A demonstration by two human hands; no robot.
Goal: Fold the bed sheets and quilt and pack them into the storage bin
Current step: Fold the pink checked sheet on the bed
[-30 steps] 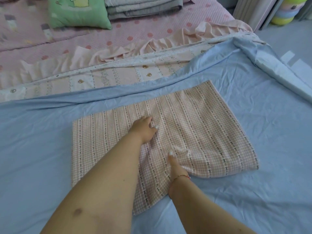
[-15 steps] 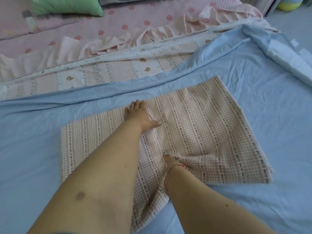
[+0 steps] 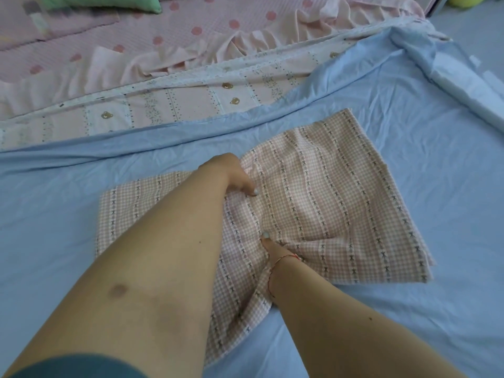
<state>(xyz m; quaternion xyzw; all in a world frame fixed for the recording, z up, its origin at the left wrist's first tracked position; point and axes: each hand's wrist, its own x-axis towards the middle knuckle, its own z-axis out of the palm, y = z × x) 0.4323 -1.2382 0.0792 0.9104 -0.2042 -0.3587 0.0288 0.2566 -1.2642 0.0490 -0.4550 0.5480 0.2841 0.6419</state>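
Observation:
A folded pink checked sheet (image 3: 327,192) lies flat on a wide blue sheet (image 3: 409,126) spread beneath it. My left hand (image 3: 231,173) is at the middle of the checked sheet's far edge, fingers curled down over that edge, thumb on top. My right hand (image 3: 270,245) is at the middle of the near edge. Only its thumb shows on top; the fingers are hidden under the cloth. The cloth puckers along the line between the two hands. No storage bin is in view.
Behind the blue sheet lie a bear-print striped sheet (image 3: 191,105) and a ruffled pink dotted bedspread (image 3: 191,31). A green pillow corner (image 3: 141,2) sits at the top left. The blue sheet's rolled edge (image 3: 463,85) runs down the right side.
My left hand slid from the cloth's middle to its far edge and curled over it. The right thumb stayed pinched at the near edge. The cloth wrinkles more between them.

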